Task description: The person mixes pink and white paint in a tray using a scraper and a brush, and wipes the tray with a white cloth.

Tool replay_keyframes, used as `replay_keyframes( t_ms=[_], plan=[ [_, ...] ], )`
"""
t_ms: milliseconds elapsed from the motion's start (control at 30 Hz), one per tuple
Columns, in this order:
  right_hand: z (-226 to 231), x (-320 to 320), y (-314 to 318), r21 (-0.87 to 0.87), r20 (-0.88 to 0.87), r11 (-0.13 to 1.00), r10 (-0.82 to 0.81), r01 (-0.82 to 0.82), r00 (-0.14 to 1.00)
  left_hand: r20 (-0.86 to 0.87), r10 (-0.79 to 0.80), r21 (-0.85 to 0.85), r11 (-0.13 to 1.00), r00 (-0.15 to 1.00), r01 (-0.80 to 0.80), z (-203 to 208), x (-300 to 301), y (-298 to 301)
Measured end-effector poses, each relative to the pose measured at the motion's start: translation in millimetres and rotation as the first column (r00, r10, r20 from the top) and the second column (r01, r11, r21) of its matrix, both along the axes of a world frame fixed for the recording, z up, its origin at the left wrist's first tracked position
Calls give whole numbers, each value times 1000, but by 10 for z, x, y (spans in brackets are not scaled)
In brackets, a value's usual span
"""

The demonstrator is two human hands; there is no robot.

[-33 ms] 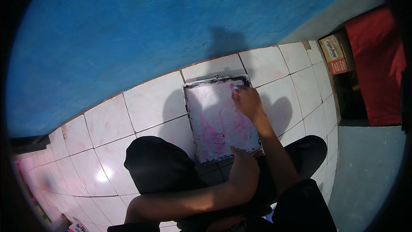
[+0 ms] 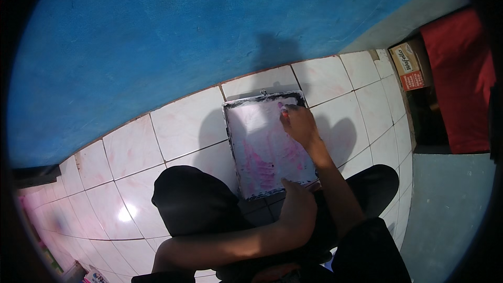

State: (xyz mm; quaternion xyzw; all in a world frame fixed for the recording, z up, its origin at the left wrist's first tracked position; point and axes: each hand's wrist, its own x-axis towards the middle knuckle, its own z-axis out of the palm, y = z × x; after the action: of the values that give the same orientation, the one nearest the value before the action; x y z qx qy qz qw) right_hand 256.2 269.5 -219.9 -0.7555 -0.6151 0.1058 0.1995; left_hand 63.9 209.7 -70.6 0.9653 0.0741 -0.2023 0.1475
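A flat framed board (image 2: 251, 131), whitish with pink smears and a dark rim daubed in white, lies on the tiles before my crossed legs. Its near edge is gripped by my left hand (image 2: 299, 199), the thumb resting on top and the other fingers mostly hidden. Over the far right part of the board is my right hand (image 2: 299, 124), closed around a small white and orange thing (image 2: 285, 110). That thing's tip is beside a purple-pink mark; the fingers cover most of it, so its kind is unclear.
A blue wall (image 2: 157, 36) rises beyond the white floor tiles (image 2: 183, 126). My knees in black cloth (image 2: 194, 199) flank the board's near side. To the right stand a cardboard box (image 2: 407, 68) and a hanging red cloth (image 2: 461, 78). A dark object (image 2: 34, 176) sits at the far left.
My right hand has shifted slightly left across the board with the small white and orange thing. My left hand and the board stay in place.
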Motion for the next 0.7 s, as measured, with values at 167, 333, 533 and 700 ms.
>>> replay_keyframes(
  t_ms=[167,333,533,700],
  plan=[
    [27,-266,146,47,-161,999,19,-11,987,10,14,9,1000,1000,-14,76,35,47],
    [67,-201,221,68,-397,997,2,27,918,17,76,47,996,997,-77,6,35,-2],
    [-148,-309,197,61,-339,988,-113,141,934,-105,-27,-52,998,994,22,-21,92,36],
    [138,-70,154,90,-126,990,-100,112,987,-142,-35,-150,989,989,13,60,101,124]
  ],
)
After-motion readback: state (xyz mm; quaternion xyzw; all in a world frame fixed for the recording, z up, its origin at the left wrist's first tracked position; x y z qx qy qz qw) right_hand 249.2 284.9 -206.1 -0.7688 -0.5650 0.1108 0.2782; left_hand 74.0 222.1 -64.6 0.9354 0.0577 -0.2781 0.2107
